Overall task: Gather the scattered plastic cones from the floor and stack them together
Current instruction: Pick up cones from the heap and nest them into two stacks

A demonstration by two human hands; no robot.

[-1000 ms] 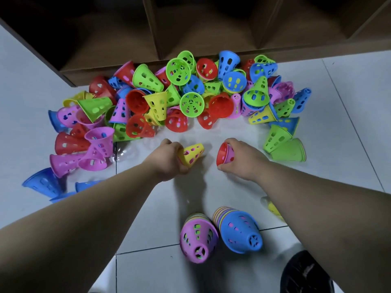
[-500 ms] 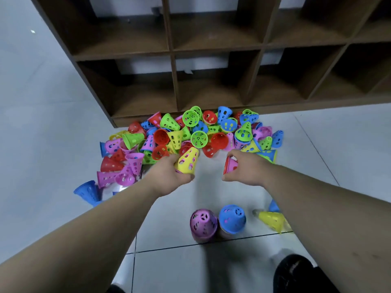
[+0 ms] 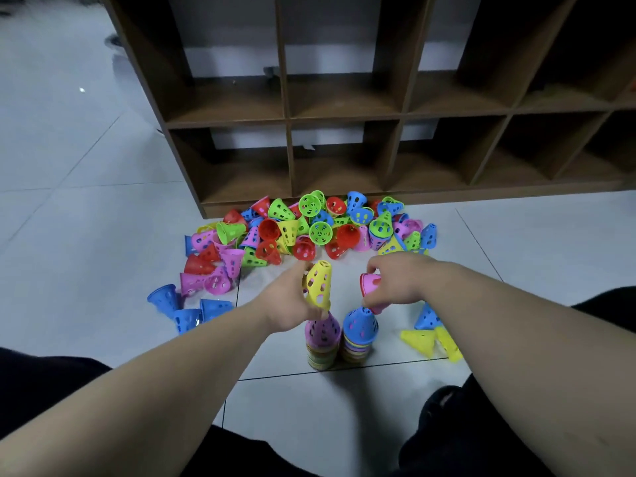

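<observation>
A pile of perforated plastic cones in red, green, blue, yellow and pink lies on the floor before a shelf. Two upright stacks stand close to me: one topped by a pink cone, one topped by a blue cone. My left hand grips a yellow cone just above the pink-topped stack. My right hand holds a pink cone with a red rim just above the blue-topped stack.
A brown cubby shelf stands behind the pile. Several blue cones lie at the left, and yellow cones with a blue one lie at the right. My dark-clothed legs are at the bottom edge. Grey floor tiles surround everything.
Both hands have lifted their cones off the floor and drawn them back toward me, over the two stacks. The camera has tilted up, showing more of the shelf.
</observation>
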